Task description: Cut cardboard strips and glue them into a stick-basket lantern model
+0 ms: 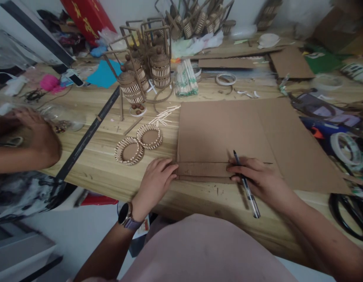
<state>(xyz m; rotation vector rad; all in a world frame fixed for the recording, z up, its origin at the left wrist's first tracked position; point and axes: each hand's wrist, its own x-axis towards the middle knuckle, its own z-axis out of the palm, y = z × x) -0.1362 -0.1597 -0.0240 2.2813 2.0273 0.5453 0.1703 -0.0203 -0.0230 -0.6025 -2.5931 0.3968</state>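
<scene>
A large sheet of brown cardboard (222,125) lies flat on the wooden table. Along its near edge runs a narrow cardboard strip (203,169). The fingers of my left hand (158,178) are close together and grip the strip's left end, by the sheet's corner. My right hand (258,176) is closed around a pen (248,192), which slants across the fingers; its fingertips also pinch the strip's right end. Two round rings of small sticks with cardboard bases, a nearer one (129,151) and a farther one (149,137), stand left of the sheet.
Loose sticks (165,114) and a bundle of sticks (186,78) lie beyond the rings. Several lantern-like pieces with handles (131,88) stand behind. Tape rolls (346,150) and black-handled scissors (350,215) are at right. Another person's arm (31,145) rests at left.
</scene>
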